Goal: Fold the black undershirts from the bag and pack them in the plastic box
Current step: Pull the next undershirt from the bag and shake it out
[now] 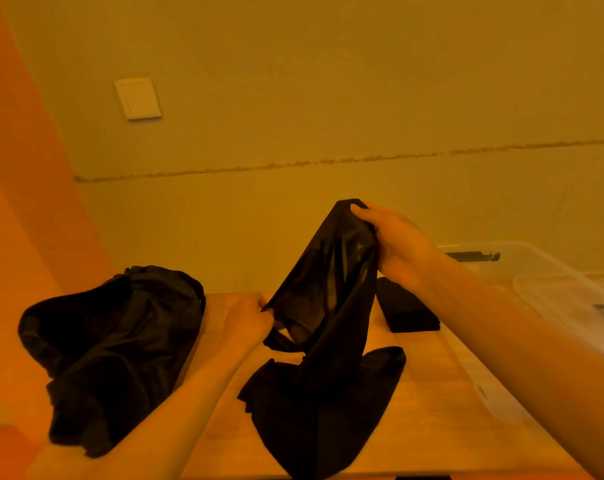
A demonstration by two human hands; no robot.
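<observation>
A thin black undershirt (323, 327) hangs above the wooden table (428, 410), its lower end pooled on the tabletop. My right hand (394, 244) grips its top edge, raised high. My left hand (250, 318) pinches a lower edge at the shirt's left side. The black bag (113, 348) lies slumped and open on the table's left part. A folded black undershirt (406, 310) lies flat behind the held one, to the right. The clear plastic box (553, 289) stands at the table's right edge, partly hidden by my right forearm.
A plain wall rises right behind the table, with a white switch plate (137, 98) high on the left. An orange surface fills the left side. A dark clip-like handle (473, 256) shows at the box's far rim.
</observation>
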